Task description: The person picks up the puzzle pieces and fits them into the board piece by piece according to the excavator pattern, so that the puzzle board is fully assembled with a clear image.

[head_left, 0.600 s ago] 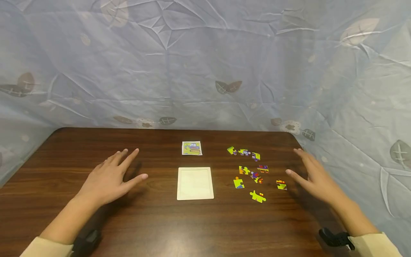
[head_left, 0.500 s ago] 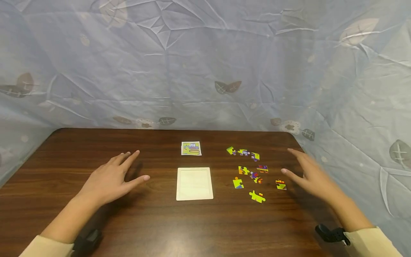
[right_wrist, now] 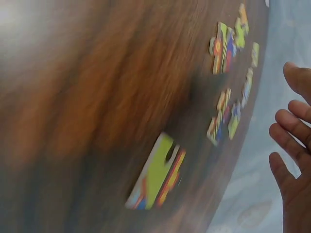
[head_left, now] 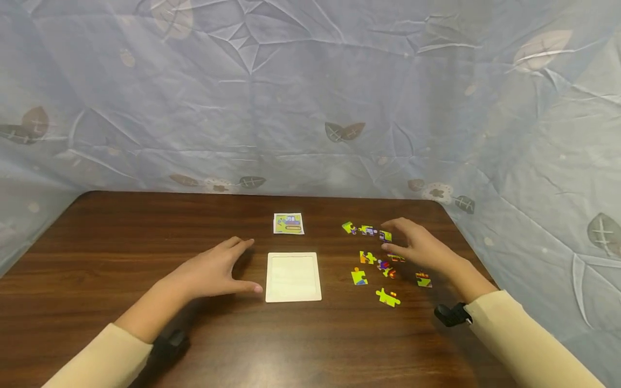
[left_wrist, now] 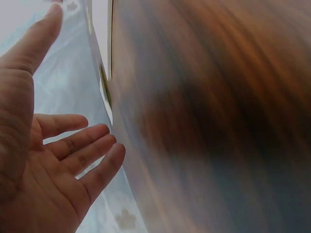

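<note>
My left hand [head_left: 211, 272] hovers just left of the pale square puzzle tray [head_left: 293, 277], thumb near the tray's edge, holding nothing. In the left wrist view that hand [left_wrist: 53, 179] has its fingers spread. My right hand [head_left: 422, 247] is over the scattered jigsaw pieces, its fingertips near a green-and-purple piece [head_left: 385, 236] and partly covering a striped piece [head_left: 397, 257]. Nothing lies between the fingers of the right hand [right_wrist: 296, 141] in the right wrist view. A green corner piece [right_wrist: 155, 174] with red and yellow bands shows there, slightly blurred.
Behind the tray lies a small picture card [head_left: 288, 223] with a vehicle on green. Other pieces, among them a lime one [head_left: 388, 297] and a green-orange one [head_left: 359, 277], lie right of the tray. A patterned grey curtain [head_left: 291, 108] surrounds the brown table [head_left: 310, 345].
Both hands have moved inward: the left to the right, towards the tray, and the right to the left, over the upper pieces. The tray, card and pieces stay in place.
</note>
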{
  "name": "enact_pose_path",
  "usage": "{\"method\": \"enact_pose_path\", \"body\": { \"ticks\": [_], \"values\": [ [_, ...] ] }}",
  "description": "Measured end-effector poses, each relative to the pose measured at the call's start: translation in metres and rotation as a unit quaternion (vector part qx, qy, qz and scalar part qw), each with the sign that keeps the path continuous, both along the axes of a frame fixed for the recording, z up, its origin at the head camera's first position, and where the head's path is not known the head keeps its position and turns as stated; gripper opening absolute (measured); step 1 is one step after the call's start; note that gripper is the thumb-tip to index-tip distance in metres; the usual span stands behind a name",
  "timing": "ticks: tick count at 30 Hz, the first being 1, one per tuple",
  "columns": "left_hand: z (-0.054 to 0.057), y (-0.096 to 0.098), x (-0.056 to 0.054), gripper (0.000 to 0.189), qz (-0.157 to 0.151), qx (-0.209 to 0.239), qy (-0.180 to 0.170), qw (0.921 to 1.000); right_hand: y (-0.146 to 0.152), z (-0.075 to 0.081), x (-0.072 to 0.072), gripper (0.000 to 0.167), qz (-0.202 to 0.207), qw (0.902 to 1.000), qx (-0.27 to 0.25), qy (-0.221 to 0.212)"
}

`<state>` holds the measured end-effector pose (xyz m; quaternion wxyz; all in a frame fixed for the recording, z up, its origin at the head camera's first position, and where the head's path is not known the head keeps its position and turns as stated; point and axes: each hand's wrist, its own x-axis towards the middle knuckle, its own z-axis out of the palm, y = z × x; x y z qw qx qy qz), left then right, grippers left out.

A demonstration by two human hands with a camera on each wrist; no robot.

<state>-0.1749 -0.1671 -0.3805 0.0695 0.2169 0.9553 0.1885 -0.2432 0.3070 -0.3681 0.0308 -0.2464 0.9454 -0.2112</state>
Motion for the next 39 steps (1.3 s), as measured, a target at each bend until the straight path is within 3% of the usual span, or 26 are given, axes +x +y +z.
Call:
{"method": "enact_pose_path", "body": {
  "ticks": [4, 10, 17, 26, 39],
  "values": [
    [0.000, 0.017, -0.006, 0.119, -0.022, -0.012, -0.010, 0.9996, -0.020, -0.002, -0.017, 0.050, 0.033, 0.9994, 0.010, -0.002],
    [-0.004, 0.029, -0.006, 0.127, -0.043, -0.032, -0.032, 0.9980, -0.044, -0.009, -0.039, 0.042, 0.055, 0.9977, 0.039, -0.009],
    [-0.009, 0.027, -0.005, 0.125, -0.049, -0.050, -0.008, 0.9975, -0.059, -0.013, -0.059, 0.042, 0.053, 0.9970, 0.052, -0.022],
    [-0.009, 0.033, -0.009, 0.123, -0.062, -0.055, -0.017, 0.9964, -0.066, -0.015, -0.068, 0.046, 0.040, 0.9956, 0.069, -0.050],
    [-0.011, 0.034, -0.013, 0.119, -0.060, -0.063, -0.022, 0.9960, -0.065, -0.018, -0.077, 0.041, 0.064, 0.9933, 0.091, -0.030]
  ]
}}
